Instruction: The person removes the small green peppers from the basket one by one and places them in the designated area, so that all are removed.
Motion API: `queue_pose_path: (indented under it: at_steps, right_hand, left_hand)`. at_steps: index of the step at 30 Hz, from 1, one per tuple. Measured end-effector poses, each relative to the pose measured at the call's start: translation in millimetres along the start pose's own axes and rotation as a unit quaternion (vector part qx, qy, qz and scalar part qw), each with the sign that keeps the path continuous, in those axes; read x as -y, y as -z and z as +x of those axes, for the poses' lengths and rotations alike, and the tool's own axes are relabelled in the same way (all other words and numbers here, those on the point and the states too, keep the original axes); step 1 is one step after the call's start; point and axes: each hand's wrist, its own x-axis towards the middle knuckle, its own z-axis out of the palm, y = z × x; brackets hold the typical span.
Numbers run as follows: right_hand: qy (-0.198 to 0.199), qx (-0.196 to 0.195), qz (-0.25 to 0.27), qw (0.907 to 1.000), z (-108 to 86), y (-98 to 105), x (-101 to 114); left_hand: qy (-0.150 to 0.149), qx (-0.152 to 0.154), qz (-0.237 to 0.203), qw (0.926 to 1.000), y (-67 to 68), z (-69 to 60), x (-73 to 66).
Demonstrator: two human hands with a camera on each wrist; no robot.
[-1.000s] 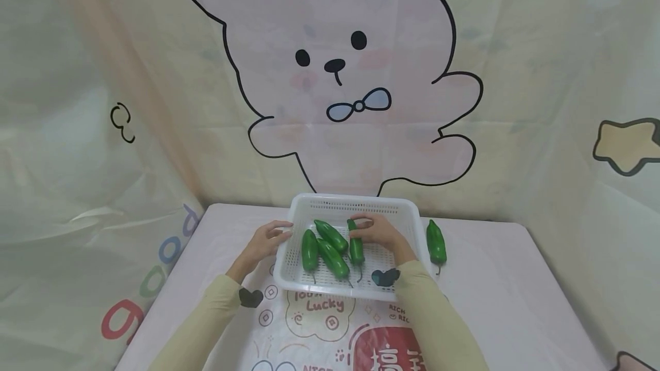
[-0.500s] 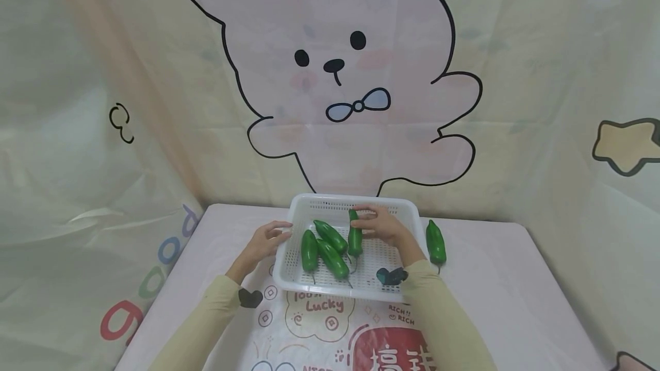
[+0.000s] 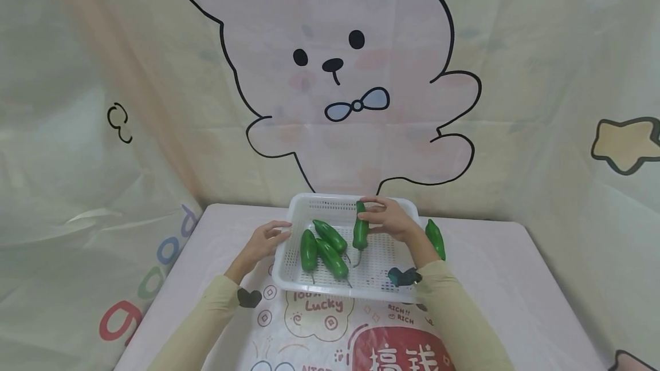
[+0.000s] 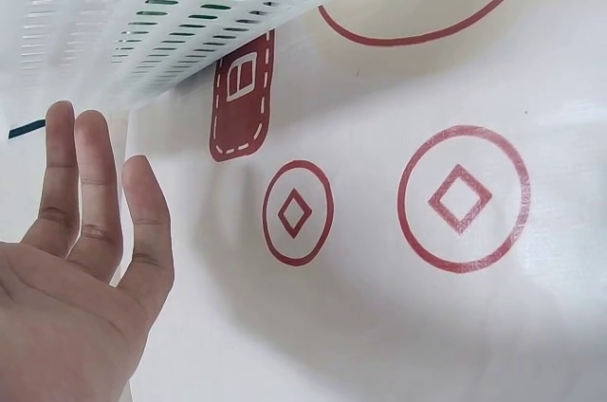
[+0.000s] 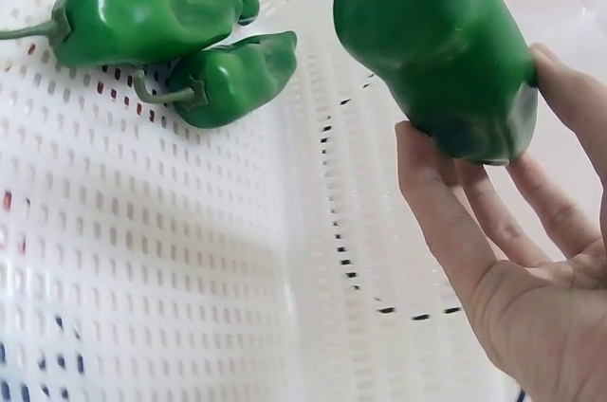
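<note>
My right hand (image 3: 389, 219) pinches a green pepper (image 3: 360, 233) by its far end, stem hanging toward me, above the right half of a white perforated basket (image 3: 335, 293). The right wrist view shows that pepper (image 5: 441, 51) between thumb and fingers. Three more green peppers lie together in the basket's left half; the front one (image 3: 332, 259) slants between the others. At the basket's left side, my left hand (image 3: 260, 245) has its fingertips at the rim. In the left wrist view its fingers (image 4: 100, 193) look fairly straight beside the basket wall (image 4: 190, 13); the thumb is hidden there.
Another green pepper (image 3: 436, 238) lies on the table right of the basket, partly hidden behind my right forearm. A printed cloth (image 3: 319, 325) covers the table. A curtain with a cartoon animal (image 3: 356, 147) hangs just behind the basket.
My right hand has lifted the pepper from beside the others and moved it back, then toward the right. The left hand stays in place at the basket's side.
</note>
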Motion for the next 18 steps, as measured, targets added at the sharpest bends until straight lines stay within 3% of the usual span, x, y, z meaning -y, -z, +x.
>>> queue_pose_path:
  at_steps: [10, 16, 18]
  right_hand:
    - [0.031, -0.003, -0.036, 0.9989, -16.4, 9.6, 15.6]
    - [0.05, -0.001, -0.041, 0.9979, -27.0, 16.5, 19.5]
    - [0.054, -0.006, -0.042, 0.9976, -30.9, 19.3, 19.7]
  left_hand:
    - [-0.013, 0.009, 0.005, 0.9999, 3.1, -1.3, -1.1]
    - [-0.017, 0.03, 0.007, 0.9994, 4.4, -18.9, -31.6]
    - [-0.02, 0.032, 0.007, 0.9993, 4.1, -21.6, -36.1]
